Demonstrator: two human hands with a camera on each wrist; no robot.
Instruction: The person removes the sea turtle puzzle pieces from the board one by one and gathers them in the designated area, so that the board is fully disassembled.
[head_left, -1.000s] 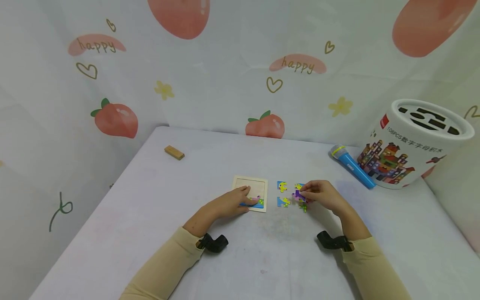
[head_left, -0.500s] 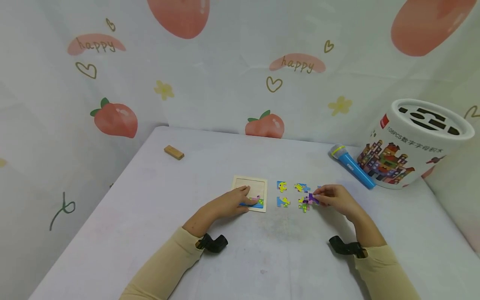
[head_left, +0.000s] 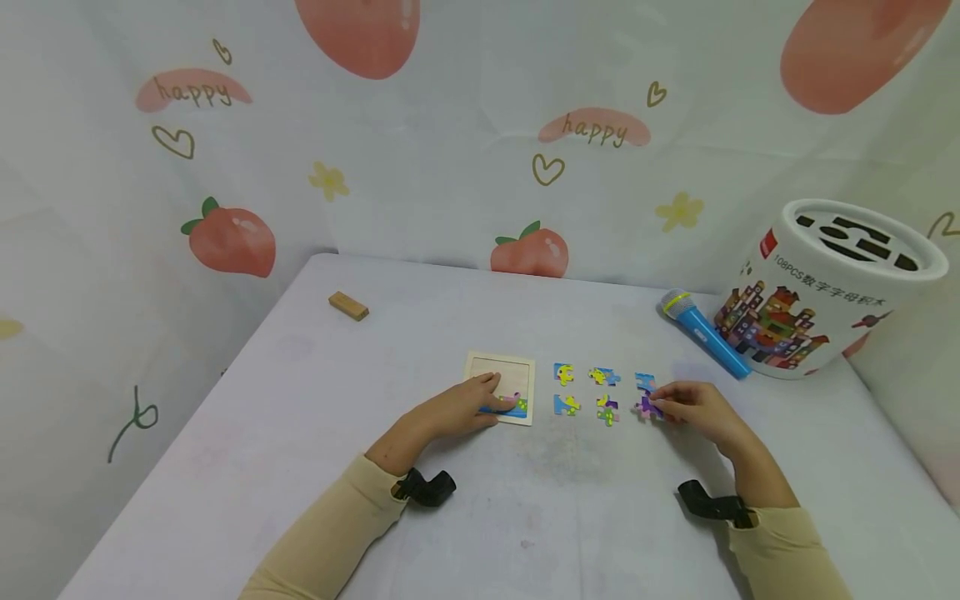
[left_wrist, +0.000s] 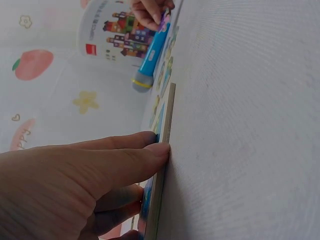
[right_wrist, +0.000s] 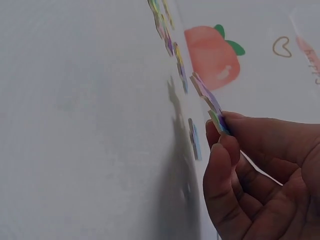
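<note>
My left hand (head_left: 467, 407) lies over a light wooden puzzle tray (head_left: 529, 392), its fingers extended across the inside. Blue, green and pink picture pieces (head_left: 519, 408) show in the tray's lower part, partly covered by that hand. In the left wrist view the thumb touches the tray's near edge (left_wrist: 159, 200). My right hand (head_left: 693, 410) pinches a purple puzzle piece (head_left: 647, 407) between thumb and fingers. The right wrist view has this purple piece (right_wrist: 210, 100) raised above the table, its shadow below. Just behind it lies a blue piece (head_left: 645, 381).
Loose yellow-and-blue puzzle pieces (head_left: 567, 405) lie in two rows right of the tray, with a green-and-pink one (head_left: 608, 413) among them. A blue toy microphone (head_left: 705, 332) leans against a large white block bucket (head_left: 817, 292). A wooden block (head_left: 348, 306) sits back left.
My right hand has carried the purple piece rightward, from over the middle loose pieces to beyond them, uncovering the pieces there. My left hand stays on the tray.
</note>
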